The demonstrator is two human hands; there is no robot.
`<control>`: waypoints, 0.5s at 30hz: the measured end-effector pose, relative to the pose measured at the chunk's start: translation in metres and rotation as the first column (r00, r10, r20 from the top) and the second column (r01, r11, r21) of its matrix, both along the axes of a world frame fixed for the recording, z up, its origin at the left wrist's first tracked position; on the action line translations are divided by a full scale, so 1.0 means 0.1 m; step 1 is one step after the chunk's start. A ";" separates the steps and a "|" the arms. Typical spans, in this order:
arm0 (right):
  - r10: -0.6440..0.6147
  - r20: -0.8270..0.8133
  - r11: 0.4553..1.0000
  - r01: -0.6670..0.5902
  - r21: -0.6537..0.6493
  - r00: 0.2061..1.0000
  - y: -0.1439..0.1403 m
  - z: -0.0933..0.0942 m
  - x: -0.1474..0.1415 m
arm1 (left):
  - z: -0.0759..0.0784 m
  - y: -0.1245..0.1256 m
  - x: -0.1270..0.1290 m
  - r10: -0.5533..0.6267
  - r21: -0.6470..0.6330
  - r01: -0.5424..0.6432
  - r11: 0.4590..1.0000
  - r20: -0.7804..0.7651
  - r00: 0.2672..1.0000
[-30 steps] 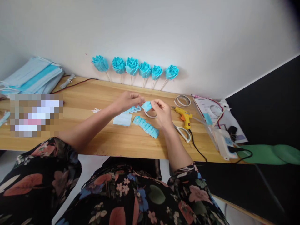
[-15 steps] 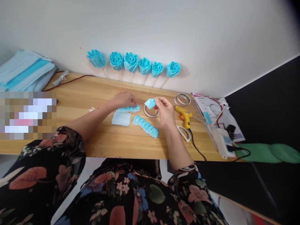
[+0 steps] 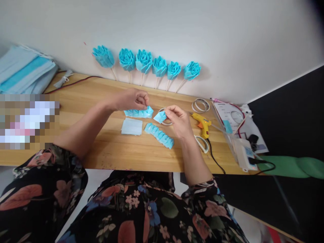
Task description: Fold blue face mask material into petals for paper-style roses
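Masks (image 3: 24, 71) are stacked at the table's (image 3: 101, 152) far left. The left hand (image 3: 131, 99) pinches one end of a pleated blue strip (image 3: 139, 113) lying on the wood. A folded square (image 3: 131, 126) sits below it. The right hand (image 3: 179, 121) grips a small blue piece (image 3: 160, 117) above another strip (image 3: 159, 135). Glue gun (image 3: 202, 122) and scissors (image 3: 202, 143) lie right.

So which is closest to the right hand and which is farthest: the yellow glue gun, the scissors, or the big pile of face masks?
Measured from the right hand in the head view:
1. Scissors, on the table just right of the wrist, and yellow glue gun, just right of the fingers: too close to call.
2. Pile of face masks, far off at the table's back left corner.
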State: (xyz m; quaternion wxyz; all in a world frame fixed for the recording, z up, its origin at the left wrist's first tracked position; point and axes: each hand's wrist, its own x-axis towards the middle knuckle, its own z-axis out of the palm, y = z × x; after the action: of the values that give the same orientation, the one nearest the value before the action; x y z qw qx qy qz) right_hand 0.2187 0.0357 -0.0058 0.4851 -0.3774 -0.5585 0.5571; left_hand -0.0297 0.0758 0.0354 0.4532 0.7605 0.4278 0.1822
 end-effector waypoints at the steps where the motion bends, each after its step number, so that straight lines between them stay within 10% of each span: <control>1: -0.001 0.038 1.000 0.000 0.008 0.999 -0.01 0.01 -0.01 | 0.00 -0.01 0.00 -0.031 0.009 0.031 0.999 0.000 1.000; 15: 0.054 0.167 0.998 -0.060 0.031 0.984 -0.03 -0.05 -0.07 | 0.04 -0.10 0.15 -0.111 0.106 0.130 0.986 -0.168 0.980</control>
State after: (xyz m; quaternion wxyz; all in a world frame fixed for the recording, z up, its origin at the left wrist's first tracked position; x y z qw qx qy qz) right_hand 0.2115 0.0327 -0.0113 0.4274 -0.3976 -0.6175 0.5271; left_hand -0.0146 0.0656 0.0394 0.3823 0.8223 0.4050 0.1168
